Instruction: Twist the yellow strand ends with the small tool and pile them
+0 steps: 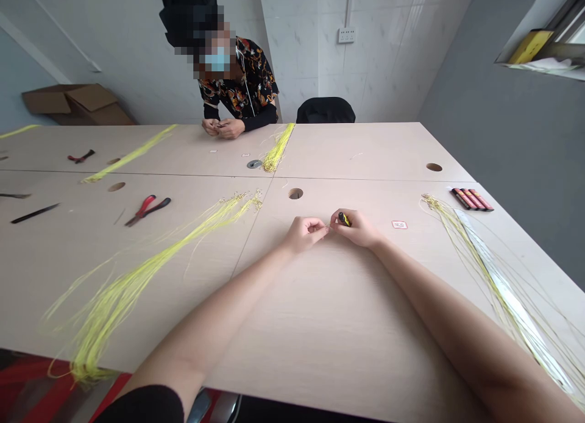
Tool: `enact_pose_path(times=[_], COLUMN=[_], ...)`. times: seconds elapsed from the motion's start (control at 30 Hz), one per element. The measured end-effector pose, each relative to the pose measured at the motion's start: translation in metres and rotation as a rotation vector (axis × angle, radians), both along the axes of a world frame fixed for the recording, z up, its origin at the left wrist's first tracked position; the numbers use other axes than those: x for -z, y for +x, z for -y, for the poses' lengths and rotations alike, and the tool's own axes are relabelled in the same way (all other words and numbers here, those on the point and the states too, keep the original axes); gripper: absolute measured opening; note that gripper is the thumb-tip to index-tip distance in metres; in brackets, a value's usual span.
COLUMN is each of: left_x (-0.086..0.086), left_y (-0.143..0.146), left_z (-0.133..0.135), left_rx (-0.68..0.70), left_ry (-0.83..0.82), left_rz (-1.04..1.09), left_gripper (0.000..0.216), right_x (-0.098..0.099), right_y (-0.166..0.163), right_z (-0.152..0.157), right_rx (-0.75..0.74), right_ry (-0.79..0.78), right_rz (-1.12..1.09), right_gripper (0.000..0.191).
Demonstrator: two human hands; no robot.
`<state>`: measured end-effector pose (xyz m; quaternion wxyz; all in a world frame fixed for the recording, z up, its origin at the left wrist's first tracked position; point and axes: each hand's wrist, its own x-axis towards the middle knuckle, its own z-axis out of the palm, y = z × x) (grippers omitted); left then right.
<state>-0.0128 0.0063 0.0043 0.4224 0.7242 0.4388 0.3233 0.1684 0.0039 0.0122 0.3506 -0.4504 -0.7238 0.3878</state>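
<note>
Pale table (320, 337), tool (343, 219) in right hand (362, 230), left hand (303, 233) adjacent

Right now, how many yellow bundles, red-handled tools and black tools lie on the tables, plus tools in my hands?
Yellow bundles: 5
Red-handled tools: 2
Black tools: 2
Held tool, in right hand: 1
Total: 10

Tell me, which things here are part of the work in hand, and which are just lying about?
In hand: left hand pinching a fine strand; right hand holding a small yellow-and-black tool; probably the yellow strand bundle beside them.
Lying about: red-handled pliers; black tool; red sticks; white label; cardboard box.
</note>
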Motion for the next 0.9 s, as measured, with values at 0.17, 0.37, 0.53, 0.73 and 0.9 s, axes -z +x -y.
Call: enact_pose_path(times=[0.17, 0.37, 0.53, 0.73, 0.9], left_x=[-0.0007, 0.0005, -0.0001, 0.0010, 0.0042], left_y=[0.0001, -0.0005, -0.0001, -0.0005, -0.0019], left_z=[0.0003, -0.0002, 0.0000, -0.0012, -0.0037], left_rx=[0.000, 0.004, 0.001, -0.013, -0.037], left_ry=[0.003, 0.020, 0.015, -0.001, -0.016], left_rz=[0.000, -0.014, -0.004, 0.027, 0.096], left_gripper=[0.029, 0.029, 0.029, 0.030, 0.030], right_x=[0.0005, 0.0004, 0.0022, 0.0051, 0.0046], right_y=[-0.0001, -0.0007, 0.0003, 0.0020, 0.0021], right_z=[0.0002, -0.0002, -0.0016, -0.0026, -0.0015], right_rx=[-0.005, -0.006, -0.004, -0.004, -0.011], right_ry=[-0.003, 0.001, 0.006, -0.002, -0.011], right_rz=[-0.006, -0.006, -0.001, 0.021, 0.013], right_gripper=[0.014, 0.014, 0.014, 0.025, 0.027])
